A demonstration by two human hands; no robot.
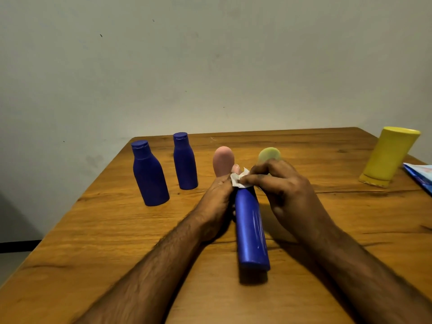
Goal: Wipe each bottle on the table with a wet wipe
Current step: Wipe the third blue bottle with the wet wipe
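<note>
A long blue bottle is held tilted above the wooden table, its base toward me. My left hand grips its upper left side. My right hand pinches a small white wet wipe against the bottle's top end. Two dark blue bottles stand upright at the left. A pink bottle and a pale green bottle stand just behind my hands, partly hidden. A yellow bottle stands cap-down at the far right.
A blue and white packet lies at the table's right edge, cut off by the frame. A pale wall rises right behind the table's far edge. The table's left edge runs diagonally, with floor beyond it.
</note>
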